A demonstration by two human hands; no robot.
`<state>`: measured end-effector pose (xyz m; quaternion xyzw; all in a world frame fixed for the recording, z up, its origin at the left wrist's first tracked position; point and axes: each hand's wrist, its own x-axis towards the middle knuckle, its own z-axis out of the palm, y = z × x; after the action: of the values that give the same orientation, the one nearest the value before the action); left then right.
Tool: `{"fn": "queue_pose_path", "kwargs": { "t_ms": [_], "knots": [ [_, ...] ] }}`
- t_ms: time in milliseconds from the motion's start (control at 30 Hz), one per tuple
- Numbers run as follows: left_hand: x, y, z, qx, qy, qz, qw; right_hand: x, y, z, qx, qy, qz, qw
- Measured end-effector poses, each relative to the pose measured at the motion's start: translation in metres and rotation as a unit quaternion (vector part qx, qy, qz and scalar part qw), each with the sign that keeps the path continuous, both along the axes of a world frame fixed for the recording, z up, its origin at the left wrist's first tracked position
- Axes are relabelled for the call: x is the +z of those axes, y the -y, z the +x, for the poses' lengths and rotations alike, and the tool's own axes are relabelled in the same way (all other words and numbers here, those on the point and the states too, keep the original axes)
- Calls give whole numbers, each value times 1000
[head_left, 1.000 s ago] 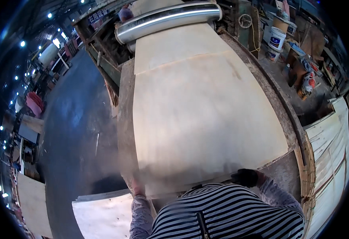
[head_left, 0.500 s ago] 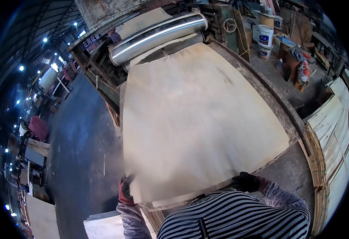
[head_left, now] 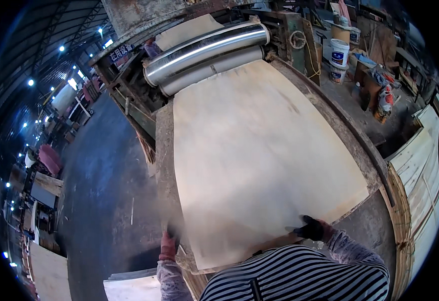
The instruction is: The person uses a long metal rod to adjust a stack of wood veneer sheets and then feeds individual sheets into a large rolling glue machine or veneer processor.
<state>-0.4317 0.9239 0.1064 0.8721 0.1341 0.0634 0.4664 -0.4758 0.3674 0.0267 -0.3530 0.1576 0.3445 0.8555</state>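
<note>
A large pale wood veneer sheet (head_left: 264,155) lies flat on a worn machine bed (head_left: 165,145), its far edge close to a pair of rollers. The upper roller (head_left: 209,47) is shiny metal; the lower roller (head_left: 214,69) is duller. My right hand (head_left: 311,229), in a dark glove with a reddish cuff, rests at the sheet's near edge with its fingers apart. Beside the near left corner is my left hand (head_left: 169,245), gloved in red and black. Its fingers are smeared by motion, and whether they touch the sheet cannot be made out.
Another veneer piece (head_left: 189,31) shows behind the rollers. A metal rail (head_left: 350,123) runs along the bed's right side. Stacked veneer (head_left: 420,165) stands at the right, and pale sheets (head_left: 131,288) lie low at the left. White buckets (head_left: 339,52) stand at the back right.
The veneer sheet has shifted right, baring a strip of the bed along its left side. A pale sheet between the rollers has gone from view. My left hand has moved off the sheet's corner.
</note>
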Motion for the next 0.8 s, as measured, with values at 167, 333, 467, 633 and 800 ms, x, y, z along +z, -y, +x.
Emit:
{"fn": "queue_pose_path", "kwargs": {
  "t_ms": [167,333,467,633,800],
  "knots": [
    [163,120,-47,-180,224,-370,883,-9,11,-10,84,138,-171,972],
    [253,194,-71,-556,267,-404,676,-14,14,-16,14,95,-83,992],
    [271,227,-68,-621,266,-418,608,-2,11,-17,-8,103,-80,991],
    [289,240,-73,-653,268,-408,579,13,9,-29,9,44,-49,998],
    [300,237,-70,-668,278,-408,557,5,12,-37,40,17,-182,982]
  ]
}}
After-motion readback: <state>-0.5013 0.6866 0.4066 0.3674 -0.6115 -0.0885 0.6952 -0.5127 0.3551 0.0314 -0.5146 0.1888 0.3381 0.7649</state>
